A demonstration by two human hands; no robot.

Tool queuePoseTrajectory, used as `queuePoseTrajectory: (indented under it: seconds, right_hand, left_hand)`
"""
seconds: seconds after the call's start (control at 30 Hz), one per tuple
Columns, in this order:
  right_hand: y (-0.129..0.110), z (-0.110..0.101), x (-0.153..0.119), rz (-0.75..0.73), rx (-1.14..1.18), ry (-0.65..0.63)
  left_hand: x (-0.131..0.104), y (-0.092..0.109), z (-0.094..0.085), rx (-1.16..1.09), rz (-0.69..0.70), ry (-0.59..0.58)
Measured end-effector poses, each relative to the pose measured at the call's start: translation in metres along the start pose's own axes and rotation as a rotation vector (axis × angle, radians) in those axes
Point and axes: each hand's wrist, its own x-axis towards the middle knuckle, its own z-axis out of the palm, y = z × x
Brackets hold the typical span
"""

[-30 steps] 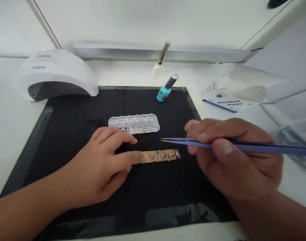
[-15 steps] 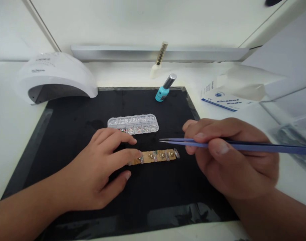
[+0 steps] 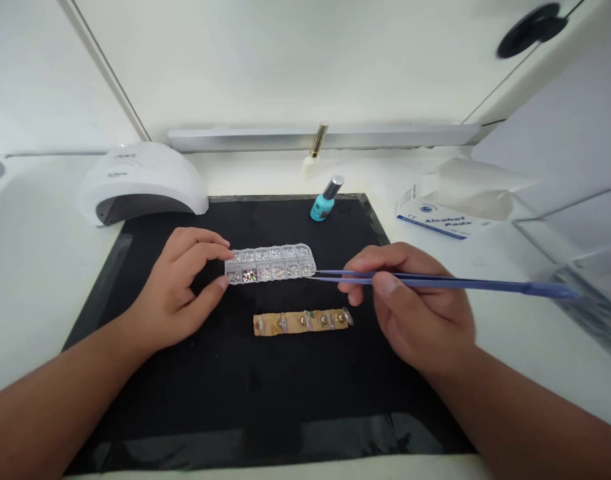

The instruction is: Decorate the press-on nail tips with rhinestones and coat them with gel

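Note:
My left hand (image 3: 185,287) grips the left end of a clear compartment case (image 3: 270,264) between thumb and fingers. Small glittery pieces fill its two rows of compartments, one of them multicoloured. Blue tweezers (image 3: 435,281) are pinched in my right hand (image 3: 410,307), their tips beside the case's lower right corner. Below the case lies a tan strip (image 3: 290,323) bearing several small clear nail tips and gold-coloured round pieces; neither hand touches it.
A black mat (image 3: 265,393) lies under the work. Behind are a white domed lamp (image 3: 145,180), a turquoise bottle (image 3: 323,205) and a pale bottle with gold cap (image 3: 315,148). An alcohol pads box (image 3: 435,217) and a clear container (image 3: 590,267) stand right.
My left hand has left the tan strip and taken hold of the case's left end. The tweezers in my right hand have moved to the case's right corner. The camera view has shifted.

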Motion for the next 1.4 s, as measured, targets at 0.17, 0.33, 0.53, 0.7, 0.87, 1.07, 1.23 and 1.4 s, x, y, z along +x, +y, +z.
queuePoseTrajectory:
  seconds: [0.17, 0.33, 0.53, 0.7, 0.87, 1.07, 1.23, 1.4]
  right_hand:
    - [0.007, -0.002, 0.012, 0.061, 0.07, 0.07]
    - [0.015, 0.001, 0.023, 0.112, 0.117, 0.189]
    - [-0.011, 0.01, 0.013, 0.003, 0.098, 0.225]
    - [-0.047, 0.015, 0.016, -0.162, 0.045, -0.023]
    - [-0.043, 0.017, 0.05, -0.235, 0.039, -0.17]
    - [0.001, 0.017, 0.077, -0.186, 0.0, -0.336]
    - [0.023, 0.018, 0.085, -0.2, -0.155, -0.568]
    - [0.026, 0.02, 0.087, -0.269, -0.217, -0.682]
  left_hand:
    - [0.008, -0.005, -0.002, 0.062, -0.039, 0.011]
    - [0.004, -0.007, 0.001, 0.047, -0.082, -0.094]
    - [-0.002, -0.009, -0.005, 0.017, -0.166, -0.155]
    - [0.016, -0.001, -0.033, -0.006, -0.145, -0.324]
    - [0.047, -0.009, -0.033, -0.097, -0.051, -0.463]
    - [0.046, -0.042, -0.001, -0.179, 0.073, -0.562]
    - [0.045, -0.048, 0.003, -0.288, 0.038, -0.502]
    - [0.048, -0.045, 0.005, -0.209, -0.002, -0.541]
